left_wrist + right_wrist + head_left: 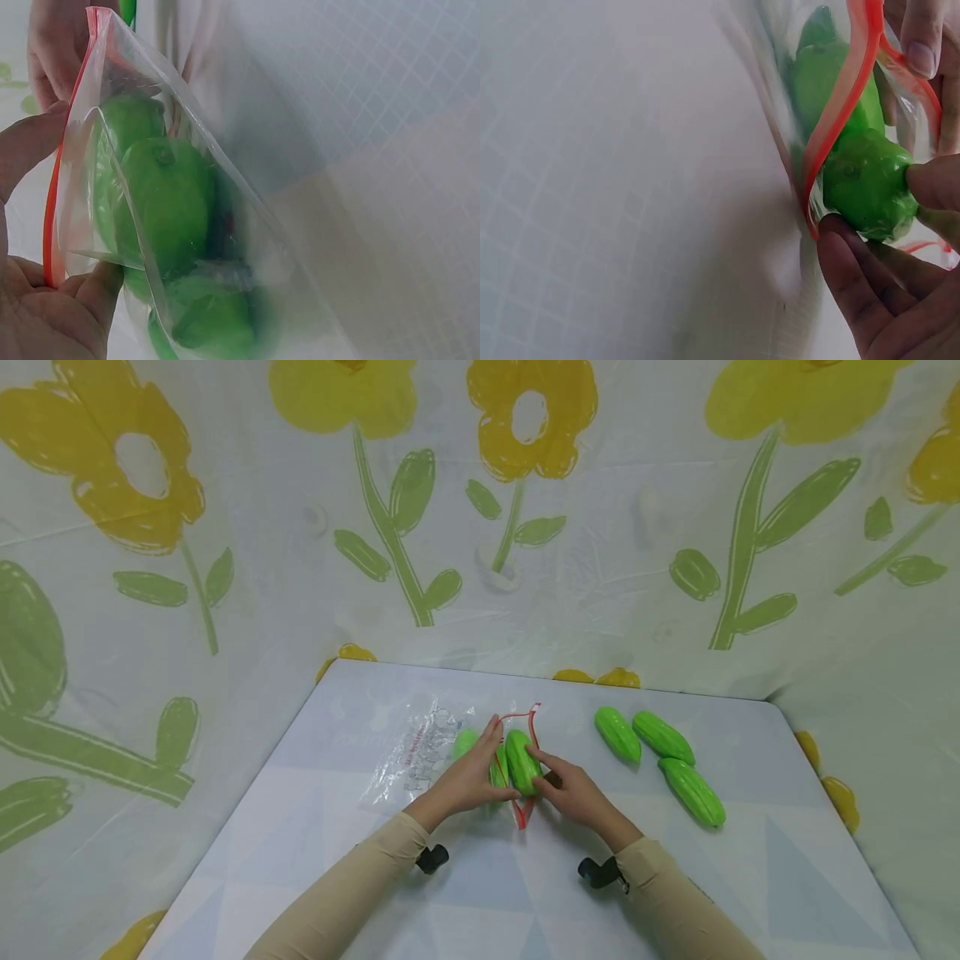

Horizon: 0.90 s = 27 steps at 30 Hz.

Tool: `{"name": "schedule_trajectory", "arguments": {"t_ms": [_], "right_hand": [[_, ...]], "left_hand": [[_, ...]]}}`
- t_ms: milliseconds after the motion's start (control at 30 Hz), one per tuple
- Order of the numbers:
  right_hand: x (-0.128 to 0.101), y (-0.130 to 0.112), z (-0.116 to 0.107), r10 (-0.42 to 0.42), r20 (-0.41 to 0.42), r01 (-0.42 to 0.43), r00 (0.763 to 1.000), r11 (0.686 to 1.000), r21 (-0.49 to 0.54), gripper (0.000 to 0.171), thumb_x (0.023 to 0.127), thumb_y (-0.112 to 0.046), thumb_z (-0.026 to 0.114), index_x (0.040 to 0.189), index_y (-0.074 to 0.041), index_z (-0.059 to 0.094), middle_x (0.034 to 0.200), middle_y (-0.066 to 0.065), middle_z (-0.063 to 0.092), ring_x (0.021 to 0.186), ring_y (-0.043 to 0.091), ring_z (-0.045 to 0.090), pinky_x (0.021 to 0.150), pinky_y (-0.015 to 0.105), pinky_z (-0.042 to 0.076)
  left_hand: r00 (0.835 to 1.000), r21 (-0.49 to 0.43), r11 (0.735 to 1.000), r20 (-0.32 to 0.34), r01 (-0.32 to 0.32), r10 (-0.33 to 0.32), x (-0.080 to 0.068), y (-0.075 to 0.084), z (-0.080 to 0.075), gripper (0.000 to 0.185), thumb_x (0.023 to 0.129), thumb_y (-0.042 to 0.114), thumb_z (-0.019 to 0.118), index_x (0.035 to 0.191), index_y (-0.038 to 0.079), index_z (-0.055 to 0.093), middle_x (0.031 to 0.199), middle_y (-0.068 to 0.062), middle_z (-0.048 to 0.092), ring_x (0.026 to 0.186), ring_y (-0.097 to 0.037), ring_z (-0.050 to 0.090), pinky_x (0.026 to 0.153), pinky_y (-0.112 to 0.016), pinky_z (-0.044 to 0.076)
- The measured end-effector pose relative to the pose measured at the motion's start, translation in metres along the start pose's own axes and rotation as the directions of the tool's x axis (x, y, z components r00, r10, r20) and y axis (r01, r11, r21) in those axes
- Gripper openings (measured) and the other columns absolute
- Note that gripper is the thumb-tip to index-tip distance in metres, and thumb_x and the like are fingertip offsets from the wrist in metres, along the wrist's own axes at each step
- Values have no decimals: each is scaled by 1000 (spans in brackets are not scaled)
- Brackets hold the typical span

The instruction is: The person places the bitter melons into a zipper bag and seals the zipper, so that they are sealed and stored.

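A clear zip bag (426, 752) with a red zip edge lies on the table, its mouth spread toward the right. My left hand (468, 778) holds the bag at its mouth, thumb and fingers wide apart along the red edge. Several green melons (169, 206), oblong and ribbed, show through the plastic in the left wrist view. At the mouth, my right hand (573, 792) grips another green melon (866, 187) between thumb and fingers. Its far end reaches the bag's opening, within the red edges in the right wrist view.
Three loose green melons lie on the table to the right: one on the left (618, 735), one behind (663, 737) and one nearer me (693, 792). A flower-print curtain (600, 543) hangs behind the pale patterned table (570, 902).
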State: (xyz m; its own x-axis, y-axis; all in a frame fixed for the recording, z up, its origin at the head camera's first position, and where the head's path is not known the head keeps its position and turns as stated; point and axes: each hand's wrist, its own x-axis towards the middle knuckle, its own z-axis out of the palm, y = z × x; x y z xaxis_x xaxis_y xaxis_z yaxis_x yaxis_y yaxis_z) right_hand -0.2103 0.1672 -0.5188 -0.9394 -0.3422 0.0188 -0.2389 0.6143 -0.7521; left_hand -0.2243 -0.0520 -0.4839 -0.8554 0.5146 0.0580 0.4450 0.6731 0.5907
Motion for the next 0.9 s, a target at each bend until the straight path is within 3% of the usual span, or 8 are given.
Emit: {"name": "schedule_trajectory", "arguments": {"t_ms": [300,900], "right_hand": [[3,-1,1,-14,-3,14,1000,999,33,57,88,-33,63,140,-31,42,98,1,63,72,8,58,61,27,49],[10,-3,12,0,-7,0,1000,1000,-13,56,85,-32,67,137,-32,46,84,-4,56,76,9,55,65,26,48]], "left_hand": [[1000,15,1000,-10,-24,24,0,-1,1,114,72,48,76,150,6,3,157,-7,-2,139,-22,18,104,-39,35],[1000,30,999,-3,-10,10,3,0,3,115,70,48,77,150,7,4,156,-3,-6,139,-20,18,106,-35,33]]}}
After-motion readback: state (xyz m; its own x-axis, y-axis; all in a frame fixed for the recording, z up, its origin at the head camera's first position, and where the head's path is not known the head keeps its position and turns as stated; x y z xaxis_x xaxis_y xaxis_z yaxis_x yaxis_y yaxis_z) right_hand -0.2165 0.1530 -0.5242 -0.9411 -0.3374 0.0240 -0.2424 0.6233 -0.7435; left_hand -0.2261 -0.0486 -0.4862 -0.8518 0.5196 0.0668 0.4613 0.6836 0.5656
